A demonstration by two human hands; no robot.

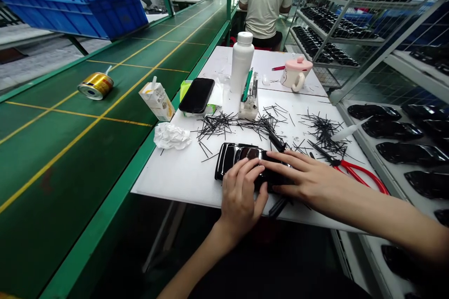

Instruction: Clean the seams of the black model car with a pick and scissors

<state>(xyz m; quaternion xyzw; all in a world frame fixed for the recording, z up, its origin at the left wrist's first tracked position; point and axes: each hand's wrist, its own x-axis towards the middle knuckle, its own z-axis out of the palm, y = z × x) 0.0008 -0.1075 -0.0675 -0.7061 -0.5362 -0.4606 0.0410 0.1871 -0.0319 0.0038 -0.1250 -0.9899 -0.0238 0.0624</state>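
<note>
A glossy black toy car body [229, 155] lies on the white worktable [168, 173] near its front edge. My left hand [242, 187] rests on the car's near side, its fingers bent over the top and the thumb apart. Across the car's right part my right hand [301, 173] lies with fingers stretched out flat, covering much of it. Just beyond the car is a dark-handled tool [277, 141], and another black piece [278, 207] sticks out below my right hand. Red-handled pliers [351, 168] lie by my right forearm. Thin black strips [219, 124] are scattered behind the car.
A green conveyor [140, 98] runs along the left with a gold can [96, 86] and a drink carton [156, 99]. Crumpled tissue [171, 135], a phone [197, 95], a white bottle [242, 63] and a lidded mug [297, 73] stand about. Racks of black car bodies [412, 152] are right.
</note>
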